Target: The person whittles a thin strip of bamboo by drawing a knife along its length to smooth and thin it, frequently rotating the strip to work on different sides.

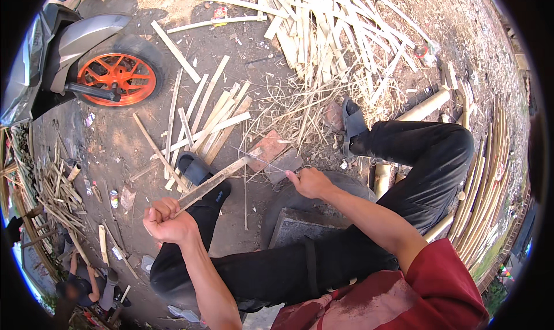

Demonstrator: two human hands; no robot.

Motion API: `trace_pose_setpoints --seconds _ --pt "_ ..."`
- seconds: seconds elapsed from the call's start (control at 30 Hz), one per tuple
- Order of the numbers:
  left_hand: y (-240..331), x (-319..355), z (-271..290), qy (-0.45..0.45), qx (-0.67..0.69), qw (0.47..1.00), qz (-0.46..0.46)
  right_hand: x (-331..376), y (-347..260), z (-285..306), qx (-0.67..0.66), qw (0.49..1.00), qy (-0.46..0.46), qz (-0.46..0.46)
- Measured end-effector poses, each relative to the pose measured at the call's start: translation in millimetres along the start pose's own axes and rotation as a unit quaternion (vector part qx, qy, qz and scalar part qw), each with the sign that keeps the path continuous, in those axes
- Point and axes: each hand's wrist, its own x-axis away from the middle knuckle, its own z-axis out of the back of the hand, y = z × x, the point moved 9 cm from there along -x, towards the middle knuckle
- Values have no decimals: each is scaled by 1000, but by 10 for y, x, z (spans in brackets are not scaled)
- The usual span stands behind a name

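Left hand (170, 221), lower left of centre, curls round a wooden strip (214, 182). Right hand (311, 183), near centre, grips a thin knife (274, 167).

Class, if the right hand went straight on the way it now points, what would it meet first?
The right hand, with its thin knife leading, would likely first meet the far end of the bamboo strip held by the left hand, though depth is unclear.

Left hand (173, 221), one; right hand (313, 184), one; knife (272, 166), one; held bamboo strip (208, 188), one; sandals (195, 168), two; orange wheel (118, 79), one; co-worker (88, 286), one; loose strips (303, 32), many, too overlapped to count.
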Motion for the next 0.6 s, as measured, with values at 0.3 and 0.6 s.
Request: trace_pose_setpoints --seconds 0.3,0.6 --pt "18 155 -213 -31 -28 999 10 258 90 24 -2 1000 23 -18" --pt "-62 184 -356 -45 -13 999 4 319 283 26 -7 998 42 -44"
